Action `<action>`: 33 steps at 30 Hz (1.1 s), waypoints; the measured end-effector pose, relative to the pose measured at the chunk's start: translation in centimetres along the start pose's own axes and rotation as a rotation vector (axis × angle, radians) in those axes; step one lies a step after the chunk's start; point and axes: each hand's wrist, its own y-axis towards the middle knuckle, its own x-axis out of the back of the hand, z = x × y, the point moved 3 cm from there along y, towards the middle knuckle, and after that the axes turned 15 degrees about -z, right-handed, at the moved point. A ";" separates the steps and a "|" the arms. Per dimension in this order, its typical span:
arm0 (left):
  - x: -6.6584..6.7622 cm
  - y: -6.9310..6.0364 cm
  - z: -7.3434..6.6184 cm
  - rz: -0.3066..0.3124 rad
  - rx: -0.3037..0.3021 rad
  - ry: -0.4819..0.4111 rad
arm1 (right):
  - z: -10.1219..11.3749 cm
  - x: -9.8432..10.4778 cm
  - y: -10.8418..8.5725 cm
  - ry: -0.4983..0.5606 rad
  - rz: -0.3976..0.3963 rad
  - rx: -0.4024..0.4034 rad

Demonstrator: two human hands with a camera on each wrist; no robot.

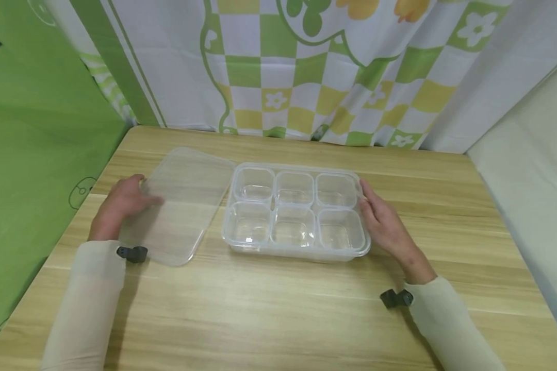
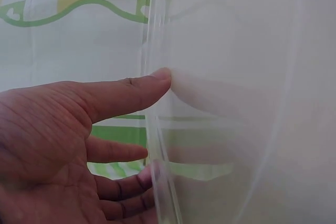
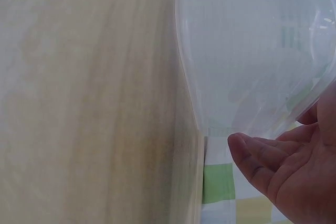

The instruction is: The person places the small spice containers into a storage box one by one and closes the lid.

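Note:
A clear plastic lid (image 1: 185, 206) lies at an angle on the left of the table, its far right corner close to the container. My left hand (image 1: 126, 198) pinches its left edge. In the left wrist view, the thumb of that hand (image 2: 68, 140) rests on the lid's face (image 2: 236, 77), with the fingers at the edge's other side. A clear storage container (image 1: 297, 253) sits beside the lid, with several small open boxes (image 1: 294, 224) set in two rows inside. My right hand (image 1: 387, 224) holds the container's right end; the right wrist view shows its fingers (image 3: 257, 156) against the side wall.
The wooden table (image 1: 283, 314) spreads around both things. Behind its far edge hangs a checked green, yellow and white curtain (image 1: 278, 77). A green cloth (image 1: 42, 154) borders the left side, and a pale wall (image 1: 534, 139) the right.

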 end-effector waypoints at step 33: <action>3.8 -1.0 -3.4 -0.406 -0.001 -0.373 | -0.1 0.0 -0.1 0.058 -0.006 -0.008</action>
